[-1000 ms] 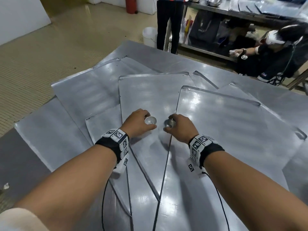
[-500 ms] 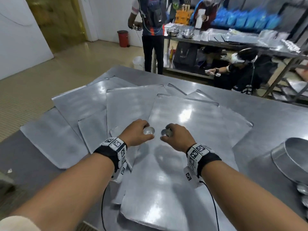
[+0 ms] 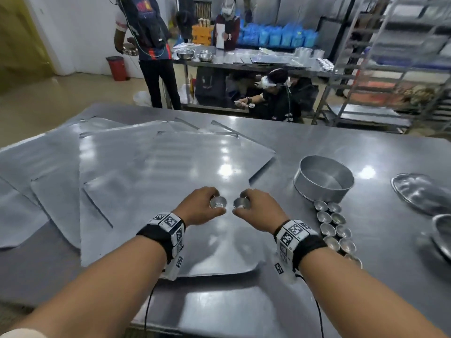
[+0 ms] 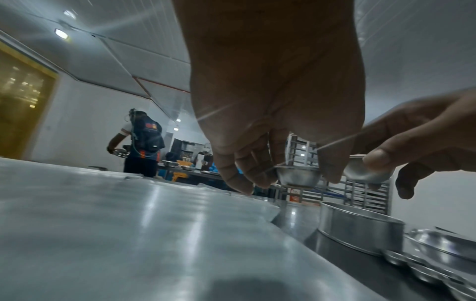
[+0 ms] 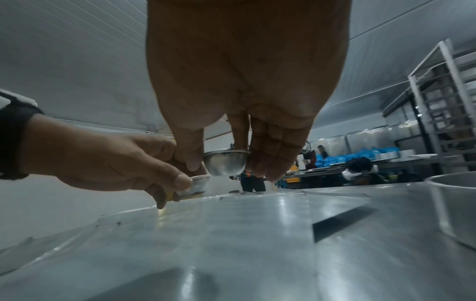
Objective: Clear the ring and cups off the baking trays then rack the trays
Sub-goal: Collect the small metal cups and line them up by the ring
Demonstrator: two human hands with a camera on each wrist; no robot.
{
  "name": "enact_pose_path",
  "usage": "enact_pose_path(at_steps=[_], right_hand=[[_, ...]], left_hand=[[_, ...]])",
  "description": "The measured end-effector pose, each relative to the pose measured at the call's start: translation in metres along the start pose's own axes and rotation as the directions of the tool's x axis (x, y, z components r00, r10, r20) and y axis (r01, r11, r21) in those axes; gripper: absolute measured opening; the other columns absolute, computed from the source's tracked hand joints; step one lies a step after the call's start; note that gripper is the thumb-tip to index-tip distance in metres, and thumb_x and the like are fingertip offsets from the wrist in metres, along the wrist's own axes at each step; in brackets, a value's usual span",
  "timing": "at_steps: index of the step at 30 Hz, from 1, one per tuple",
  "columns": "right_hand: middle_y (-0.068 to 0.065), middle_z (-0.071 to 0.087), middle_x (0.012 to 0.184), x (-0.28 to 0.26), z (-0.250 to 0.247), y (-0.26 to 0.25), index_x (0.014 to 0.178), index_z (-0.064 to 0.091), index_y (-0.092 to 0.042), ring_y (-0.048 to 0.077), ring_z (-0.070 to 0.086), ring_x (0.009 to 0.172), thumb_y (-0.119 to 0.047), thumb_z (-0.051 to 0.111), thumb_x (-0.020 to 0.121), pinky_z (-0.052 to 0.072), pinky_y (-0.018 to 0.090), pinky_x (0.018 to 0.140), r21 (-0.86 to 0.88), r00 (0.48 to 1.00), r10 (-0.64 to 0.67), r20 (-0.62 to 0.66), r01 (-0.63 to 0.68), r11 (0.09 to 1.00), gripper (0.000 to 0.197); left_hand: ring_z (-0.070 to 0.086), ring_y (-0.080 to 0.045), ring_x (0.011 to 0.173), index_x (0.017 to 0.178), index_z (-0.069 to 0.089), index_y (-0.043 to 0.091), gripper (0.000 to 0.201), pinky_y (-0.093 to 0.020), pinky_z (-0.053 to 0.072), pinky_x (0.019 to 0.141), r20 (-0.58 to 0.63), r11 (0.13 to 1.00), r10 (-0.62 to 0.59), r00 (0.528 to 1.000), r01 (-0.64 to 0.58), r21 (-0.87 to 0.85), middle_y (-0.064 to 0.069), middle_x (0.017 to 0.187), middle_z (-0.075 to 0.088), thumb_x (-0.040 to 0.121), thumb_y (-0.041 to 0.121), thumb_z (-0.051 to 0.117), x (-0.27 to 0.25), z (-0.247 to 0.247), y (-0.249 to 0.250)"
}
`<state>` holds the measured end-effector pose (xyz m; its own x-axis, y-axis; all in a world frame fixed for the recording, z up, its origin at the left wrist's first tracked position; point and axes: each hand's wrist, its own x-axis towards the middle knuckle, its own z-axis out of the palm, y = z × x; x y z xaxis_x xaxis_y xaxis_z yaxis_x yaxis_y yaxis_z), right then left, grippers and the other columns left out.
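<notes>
My left hand (image 3: pixel 202 208) pinches a small metal cup (image 3: pixel 218 202) a little above the top baking tray (image 3: pixel 170 181); the left wrist view shows that cup (image 4: pixel 298 176) held between thumb and fingers of the left hand (image 4: pixel 278 179). My right hand (image 3: pixel 256 211) pinches a second small cup (image 3: pixel 241 203), and it hangs clear of the tray as the cup (image 5: pixel 226 163) in the right wrist view. Several flat trays lie fanned and overlapping across the left of the steel table (image 3: pixel 341 147). The metal ring (image 3: pixel 323 181) stands on the table to the right, beside two rows of cups (image 3: pixel 335 228).
A shallow metal dish (image 3: pixel 422 193) and a bowl's rim (image 3: pixel 441 237) lie at the table's right edge. A tray rack (image 3: pixel 395 69) stands behind right. One person (image 3: pixel 151 50) stands past the table's far side, another (image 3: pixel 275 96) crouches there.
The head view has lifted and swung right, bringing the ring, cup rows and rack into sight. Both hands keep their cups, side by side over the top tray.
</notes>
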<state>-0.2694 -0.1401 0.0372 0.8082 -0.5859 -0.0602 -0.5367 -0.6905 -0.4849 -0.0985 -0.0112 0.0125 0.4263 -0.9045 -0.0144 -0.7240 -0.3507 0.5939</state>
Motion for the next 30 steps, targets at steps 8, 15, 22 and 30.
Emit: enact_pose_path(at_steps=[8,15,22,30], right_hand=[[0.003,0.06,0.128,-0.069,-0.028,0.072,0.128,0.057,-0.016,0.024,0.057,0.117,-0.046,0.069,0.085,0.046,0.036,0.095,0.027,0.98,0.183,-0.073,-0.182,0.983,0.054],[0.002,0.06,0.126,-0.122,-0.029,0.113,0.125,0.057,-0.017,0.023,0.057,0.116,-0.046,0.069,0.085,0.044,0.032,0.088,0.081,0.923,0.364,-0.126,-0.356,0.931,0.052],[0.001,0.057,0.129,-0.159,-0.015,0.133,0.128,0.056,-0.018,0.023,0.054,0.119,-0.046,0.067,0.086,0.037,0.029,0.081,0.102,0.831,0.542,-0.127,-0.533,0.84,0.052],[0.003,0.061,0.122,-0.196,0.015,0.14,0.12,0.057,-0.022,0.027,0.06,0.109,-0.041,0.068,0.08,0.049,0.034,0.087,0.195,0.689,0.717,-0.108,-0.693,0.694,0.046]], left_hand=[[0.057,-0.011,0.085,0.102,0.062,0.02,0.033,-0.031,0.049,0.075,0.111,0.984,0.179,0.978,-0.176,-0.037,0.005,0.099,0.061,0.082,0.045,0.071,0.012,0.067,0.081],[0.057,-0.017,0.089,0.107,0.063,0.015,0.036,-0.03,0.044,0.075,0.231,0.946,0.321,0.918,-0.321,-0.039,0.0,0.102,0.063,0.085,0.042,0.072,0.019,0.116,0.123],[0.055,-0.017,0.082,0.101,0.063,0.015,0.043,-0.031,0.043,0.072,0.416,0.9,0.421,0.806,-0.428,-0.082,0.0,0.095,0.062,0.079,0.051,0.068,0.026,0.16,0.141],[0.06,-0.024,0.093,0.098,0.06,0.017,0.041,-0.031,0.042,0.074,0.585,0.846,0.474,0.658,-0.525,-0.094,-0.005,0.1,0.064,0.076,0.051,0.064,0.025,0.208,0.145]])
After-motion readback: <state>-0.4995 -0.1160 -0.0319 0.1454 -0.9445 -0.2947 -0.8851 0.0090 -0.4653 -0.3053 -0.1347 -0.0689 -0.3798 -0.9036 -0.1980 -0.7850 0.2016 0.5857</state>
